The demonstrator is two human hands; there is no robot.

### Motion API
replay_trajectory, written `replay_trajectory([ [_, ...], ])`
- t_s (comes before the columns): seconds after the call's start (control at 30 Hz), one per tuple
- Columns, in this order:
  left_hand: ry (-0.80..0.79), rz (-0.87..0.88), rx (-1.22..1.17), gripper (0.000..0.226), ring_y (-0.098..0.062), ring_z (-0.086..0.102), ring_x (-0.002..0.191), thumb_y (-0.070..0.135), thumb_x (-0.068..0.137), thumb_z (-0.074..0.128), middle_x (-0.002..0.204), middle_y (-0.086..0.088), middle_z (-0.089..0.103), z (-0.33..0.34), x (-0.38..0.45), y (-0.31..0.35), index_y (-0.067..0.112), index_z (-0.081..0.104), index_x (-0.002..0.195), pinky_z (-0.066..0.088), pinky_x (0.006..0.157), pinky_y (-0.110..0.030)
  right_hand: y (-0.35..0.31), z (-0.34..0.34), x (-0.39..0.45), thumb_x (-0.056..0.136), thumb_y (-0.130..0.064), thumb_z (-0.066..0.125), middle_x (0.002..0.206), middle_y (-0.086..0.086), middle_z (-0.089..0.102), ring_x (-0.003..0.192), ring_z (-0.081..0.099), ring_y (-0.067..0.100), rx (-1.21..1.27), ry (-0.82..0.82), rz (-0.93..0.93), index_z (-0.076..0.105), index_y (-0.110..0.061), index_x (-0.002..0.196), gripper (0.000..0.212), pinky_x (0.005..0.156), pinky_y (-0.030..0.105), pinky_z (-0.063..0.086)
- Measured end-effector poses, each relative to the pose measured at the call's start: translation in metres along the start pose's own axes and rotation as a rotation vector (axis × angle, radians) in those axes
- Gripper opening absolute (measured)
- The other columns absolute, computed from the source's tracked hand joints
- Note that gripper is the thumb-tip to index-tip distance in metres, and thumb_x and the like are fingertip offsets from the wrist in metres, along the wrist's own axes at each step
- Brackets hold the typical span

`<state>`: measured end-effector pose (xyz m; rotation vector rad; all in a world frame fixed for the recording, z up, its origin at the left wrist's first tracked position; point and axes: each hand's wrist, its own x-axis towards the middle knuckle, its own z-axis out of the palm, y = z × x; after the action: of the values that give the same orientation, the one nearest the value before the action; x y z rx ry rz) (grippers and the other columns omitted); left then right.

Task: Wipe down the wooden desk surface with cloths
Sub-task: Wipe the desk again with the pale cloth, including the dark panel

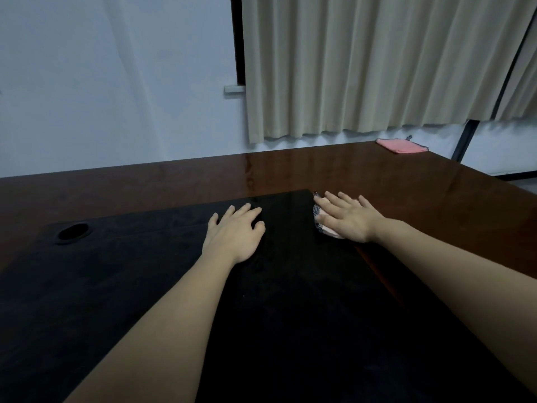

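**Table, two hands, two cloths**

Head view:
- Wooden table (334, 170): glossy red-brown top, running to the far wall and off to the right.
- Black mat (145, 286): covering the near part of the table; round dark hole (72, 231) at its far left.
- Left hand (235, 234): palm down on the mat, fingers loosely spread, grip open, holding nothing.
- Right hand (347, 218): flat, fingers straight and spread, grip open, pressing down on a cloth.
- Cloth under the hand (319, 221): pale pink with a dark checked edge, mostly hidden by the palm, lying at the mat's far right corner where mat meets bare wood.
- Pink cloth (402, 146): folded flat, at the far right corner of the table, well apart from both hands.
- Beige curtain (377, 68): hanging behind the table, pleated.
- White wall (116, 82): left of the curtain.
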<state>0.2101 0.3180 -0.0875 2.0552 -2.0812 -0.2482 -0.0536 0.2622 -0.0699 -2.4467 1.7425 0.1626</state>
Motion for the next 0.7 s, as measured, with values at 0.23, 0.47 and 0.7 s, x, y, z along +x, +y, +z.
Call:
replay_trajectory([
  [0.23,-0.008,-0.008,-0.002,0.053,-0.020,0.006,0.156,0.047,0.107,0.022,0.169,0.010,0.011,-0.001,-0.003,0.002,0.037,0.023,0.159,0.001,0.125,-0.049,-0.038,0.010,-0.062,0.104,-0.062,0.018,0.167,-0.016,-0.013,0.154,-0.015,0.011,-0.005,-0.013,-0.239,-0.006,-0.047,0.158,0.061,0.124,0.043,-0.012],
  [0.47,-0.018,0.002,0.017,0.054,-0.021,0.006,0.156,0.046,0.107,0.021,0.169,0.009,0.011,-0.002,-0.006,0.002,0.036,0.022,0.160,0.001,0.125,-0.048,-0.040,0.014,-0.056,0.102,-0.066,0.020,0.168,-0.015,-0.008,0.155,-0.010,0.010,0.024,-0.006,-0.194,-0.003,-0.049,0.157,0.062,0.125,0.045,-0.009],
  [0.7,-0.006,0.002,0.000,0.053,-0.021,0.008,0.156,0.046,0.107,0.023,0.169,0.009,0.013,-0.002,-0.005,0.002,0.036,0.024,0.159,0.003,0.125,-0.049,-0.035,0.010,-0.019,0.101,-0.068,0.016,0.169,-0.013,-0.007,0.156,-0.009,0.014,0.023,0.021,-0.089,-0.003,-0.046,0.159,0.065,0.125,0.048,-0.006],
])
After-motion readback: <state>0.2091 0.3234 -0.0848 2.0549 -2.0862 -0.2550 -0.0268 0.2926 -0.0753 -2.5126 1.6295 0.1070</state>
